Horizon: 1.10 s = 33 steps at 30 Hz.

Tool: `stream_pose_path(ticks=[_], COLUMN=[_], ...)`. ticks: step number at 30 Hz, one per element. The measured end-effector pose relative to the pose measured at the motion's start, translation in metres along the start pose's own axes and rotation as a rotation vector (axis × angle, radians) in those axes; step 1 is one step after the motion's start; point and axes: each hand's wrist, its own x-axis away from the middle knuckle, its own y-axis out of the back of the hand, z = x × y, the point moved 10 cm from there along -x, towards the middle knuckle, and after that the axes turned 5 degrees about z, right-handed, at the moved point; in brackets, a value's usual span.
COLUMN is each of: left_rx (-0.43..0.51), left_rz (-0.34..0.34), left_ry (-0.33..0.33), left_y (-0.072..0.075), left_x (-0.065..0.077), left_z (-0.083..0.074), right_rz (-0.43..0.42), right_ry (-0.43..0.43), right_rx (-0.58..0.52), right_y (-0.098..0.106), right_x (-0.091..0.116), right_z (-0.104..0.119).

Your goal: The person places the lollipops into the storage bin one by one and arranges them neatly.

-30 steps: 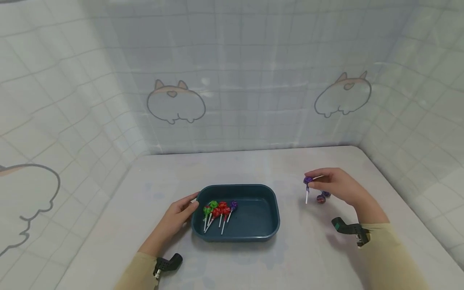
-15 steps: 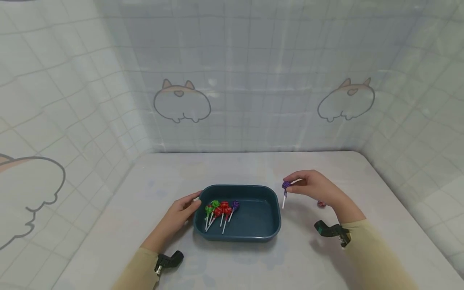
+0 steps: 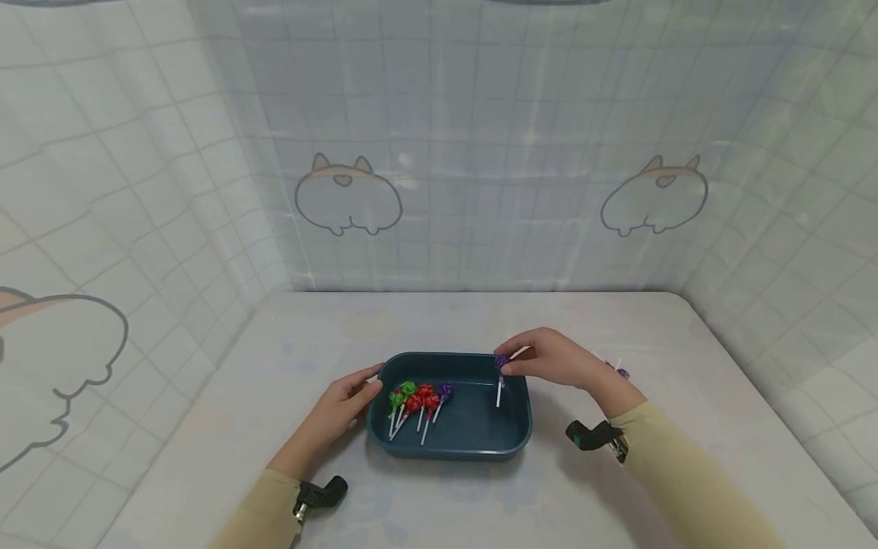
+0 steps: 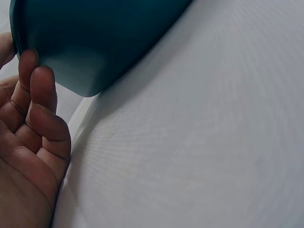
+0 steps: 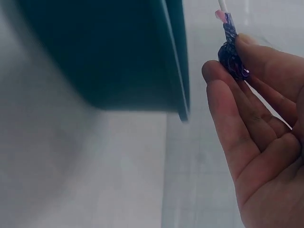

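Note:
A dark teal tray (image 3: 473, 435) stands on the table. My left hand (image 3: 341, 408) holds its left end, thumb at the rim and fingers against the outer wall (image 4: 71, 57). A purple-wrapped lollipop (image 5: 231, 59) hangs stick-down in the head view, its head pinched between thumb and fingers of my right hand (image 3: 552, 358). That hand is over the tray's right back corner. On the tray's left side lie green lollipops (image 3: 408, 388), several red lollipops (image 3: 425, 392) and a purple lollipop (image 3: 446, 392), sticks toward me.
Beyond my right wrist, partly hidden by it, more wrapped lollipops (image 3: 623, 373) lie on the white table (image 3: 686, 412). Pale grid-patterned curtains (image 3: 480, 229) hang behind and at both sides. A black camera mount sits on each wrist.
My right hand has carried the purple lollipop leftward from the table's right side to above the tray. My left hand stays at the tray's left end.

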Motion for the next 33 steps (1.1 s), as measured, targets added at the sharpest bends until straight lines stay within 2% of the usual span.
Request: stream_pose_path(ticks=[6,10,23,33], left_rx=[0.001,-0.013,-0.001,-0.002], left_rz=[0.025,0.013,0.005,0.001], left_ry=[-0.004,-0.001,0.008,0.012], left_y=[-0.001,-0.001,0.0,-0.001], left_x=[-0.001,-0.001,-0.001,-0.001], left_z=[-0.002,-0.001,0.001,0.001], right_rz=[0.065,0.098,0.165,0.175], right_ry=[0.031,0.053,0.045,0.038], right_rx=[0.075,0.109,0.224,0.265], right_y=[-0.023,-0.036,-0.072,-0.081], right_x=[-0.015,-0.021,-0.046,-0.056], right_z=[0.008,0.013,0.015,0.01])
